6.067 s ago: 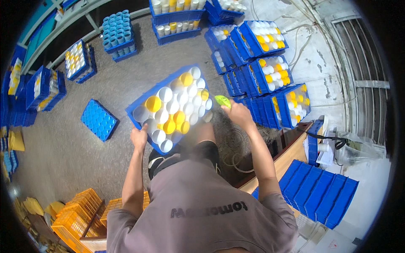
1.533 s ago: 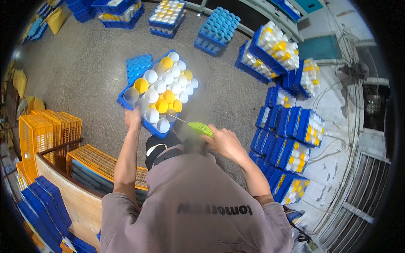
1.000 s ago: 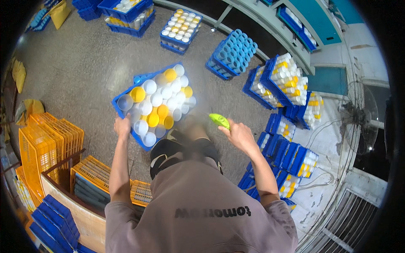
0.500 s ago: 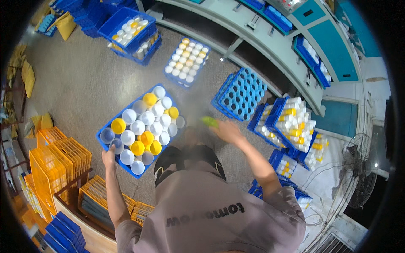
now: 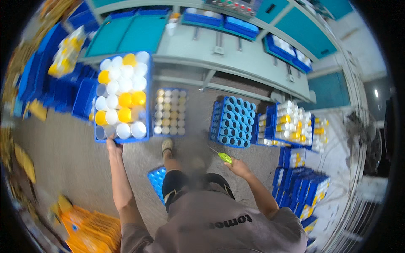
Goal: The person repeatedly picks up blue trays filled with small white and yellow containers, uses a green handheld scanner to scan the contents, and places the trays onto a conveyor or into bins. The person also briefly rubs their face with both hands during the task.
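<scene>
My left hand [image 5: 114, 146] grips the near rim of a blue crate [image 5: 149, 90], its thumb reaching over the edge. White and yellow round tubes [image 5: 125, 99] with open tops stand packed in that crate, held out ahead on my left. On the right side, my right hand [image 5: 239, 168] is closed around a bright green handle of a slim tool [image 5: 225, 157]. A thin shaft sticks out of the handle; its exact kind is unclear. The tool is apart from the crate.
On the floor ahead sits another crate of white and cream tubes [image 5: 171, 111], with a crate of light blue tubes [image 5: 236, 122] to its right. Stacked blue crates [image 5: 295, 122] line the right wall. A long workbench [image 5: 228, 63] runs across the far side. Orange baskets [image 5: 90, 230] lie lower left.
The held crate has swung farther away from my body, up toward the workbench. My right hand, still on the green-handled tool, sits lower and slightly farther right. The whole view has turned.
</scene>
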Demonstrator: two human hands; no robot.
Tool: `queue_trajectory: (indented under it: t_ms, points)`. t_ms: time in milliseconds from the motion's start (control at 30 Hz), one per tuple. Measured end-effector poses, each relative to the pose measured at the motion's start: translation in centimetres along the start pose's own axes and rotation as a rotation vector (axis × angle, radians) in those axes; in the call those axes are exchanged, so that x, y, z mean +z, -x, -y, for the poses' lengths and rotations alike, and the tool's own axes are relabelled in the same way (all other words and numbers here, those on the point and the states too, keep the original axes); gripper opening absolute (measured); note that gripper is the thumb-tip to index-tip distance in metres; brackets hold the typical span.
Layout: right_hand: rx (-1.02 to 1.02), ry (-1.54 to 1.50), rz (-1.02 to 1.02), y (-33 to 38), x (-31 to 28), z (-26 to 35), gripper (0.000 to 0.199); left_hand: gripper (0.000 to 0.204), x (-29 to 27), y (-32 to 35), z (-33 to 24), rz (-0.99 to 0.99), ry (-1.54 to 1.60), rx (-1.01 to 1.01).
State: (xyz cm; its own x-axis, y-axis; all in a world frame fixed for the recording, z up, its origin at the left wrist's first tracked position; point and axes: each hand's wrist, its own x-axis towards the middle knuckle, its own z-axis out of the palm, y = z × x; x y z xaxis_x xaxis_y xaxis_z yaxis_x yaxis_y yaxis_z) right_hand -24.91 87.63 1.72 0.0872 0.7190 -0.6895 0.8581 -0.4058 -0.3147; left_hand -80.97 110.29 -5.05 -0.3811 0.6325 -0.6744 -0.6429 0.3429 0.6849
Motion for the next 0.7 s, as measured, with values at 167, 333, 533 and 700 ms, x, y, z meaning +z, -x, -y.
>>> queue_trajectory:
  t_ms: [167,333,533,700]
  points:
    - [0.293,-0.204,-0.051,0.6,3.3,3.5,0.052,0.02,15.9,-23.4,-5.4,0.298,-0.044,-0.17]
    - [0.517,-0.361,-0.02,3.5,8.6,6.9,0.052,0.048,24.7,-33.4,-8.6,0.268,-0.317,-0.106]
    - [0.649,-0.38,0.064,6.9,13.1,8.0,0.055,0.066,37.0,-36.0,-11.3,0.197,-0.186,-0.033]
    - [0.819,-0.363,0.115,9.1,14.8,6.6,0.062,0.042,39.9,-34.6,-2.7,0.969,-0.194,-0.431]
